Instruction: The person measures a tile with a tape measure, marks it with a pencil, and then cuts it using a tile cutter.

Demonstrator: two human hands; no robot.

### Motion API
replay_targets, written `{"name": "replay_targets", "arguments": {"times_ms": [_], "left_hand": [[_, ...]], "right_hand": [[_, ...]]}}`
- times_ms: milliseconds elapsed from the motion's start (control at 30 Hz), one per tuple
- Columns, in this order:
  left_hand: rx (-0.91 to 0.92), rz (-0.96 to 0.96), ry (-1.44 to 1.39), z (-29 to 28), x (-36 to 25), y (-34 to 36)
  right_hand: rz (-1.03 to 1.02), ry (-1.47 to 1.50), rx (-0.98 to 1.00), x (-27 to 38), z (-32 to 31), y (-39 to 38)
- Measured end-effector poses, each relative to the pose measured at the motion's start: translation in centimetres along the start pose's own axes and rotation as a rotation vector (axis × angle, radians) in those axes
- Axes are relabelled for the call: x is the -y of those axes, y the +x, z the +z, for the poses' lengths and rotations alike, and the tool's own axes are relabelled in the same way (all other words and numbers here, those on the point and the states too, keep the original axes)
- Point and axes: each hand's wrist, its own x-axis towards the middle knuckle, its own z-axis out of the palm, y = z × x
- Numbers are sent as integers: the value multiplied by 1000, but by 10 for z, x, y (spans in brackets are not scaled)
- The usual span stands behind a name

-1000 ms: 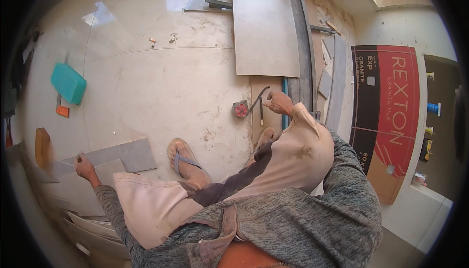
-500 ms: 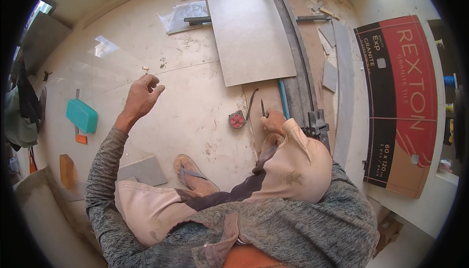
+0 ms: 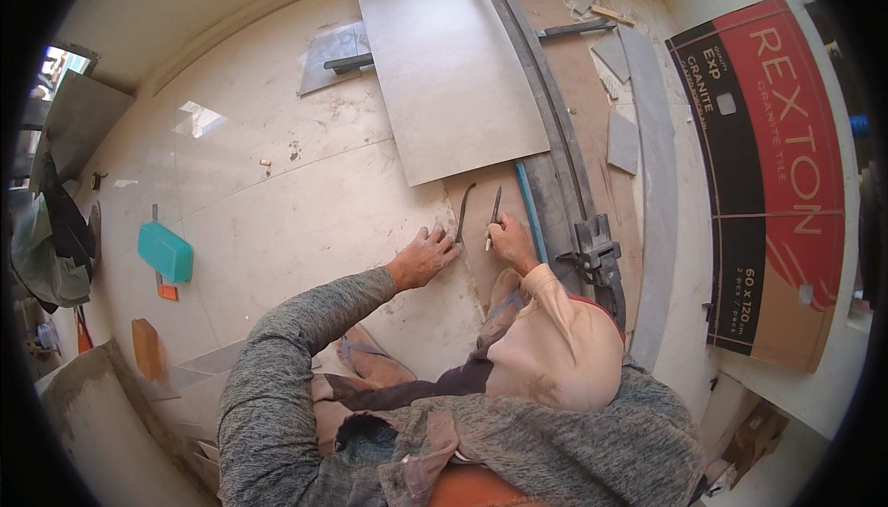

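My left hand is on the floor, fingers curled over the spot where the tape measure lay. Its body is hidden under the hand, and its black wrist strap sticks out beyond my fingertips. In my right hand a dark pencil is gripped, one end pointing away from me. Just beyond both hands lies a large grey tile, set on a long tile cutter. The cutter's dark rail runs along the tile's right side, and a blue bar shows beside my right hand.
The cutter's black head stands right of my knee. Tile offcuts and a long grey strip lie farther right, before a red and black carton. At left are a teal box and an orange-brown block.
My left hand has come down and right, from over the open floor onto the tape measure. The right hand still holds the pencil, now more in sight. The view has shifted slightly.
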Motion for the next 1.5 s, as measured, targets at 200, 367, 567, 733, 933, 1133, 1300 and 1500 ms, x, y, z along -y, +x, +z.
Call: {"name": "replay_targets", "arguments": {"times_ms": [200, 367, 567, 733, 933, 1133, 1300, 1500], "left_hand": [[273, -125, -310, -10, 17, 16], [113, -481, -634, -6, 62, 12], [-1, -844, -746, 0, 80, 12], [-186, -1402, -844, 19, 94, 25], [-374, -1431, -1437, 18, 123, 49], [-355, -1430, -1309, 3, 116, 69], [-414, -1377, -1403, 18, 123, 50], [-413, -1387, -1462, 20, 125, 52]], "right_hand": [[215, 598, -25, 12, -3, 10], [144, 540, 21, 35, -9, 26], [85, 303, -20, 19, -9, 41], [116, 478, -36, 30, -8, 35], [64, 552, -78, 34, -21, 35], [-51, 270, -262, 21, -44, 52], [-157, -137, -407, 62, -65, 74], [-268, -354, -496, 65, -79, 111]]}}
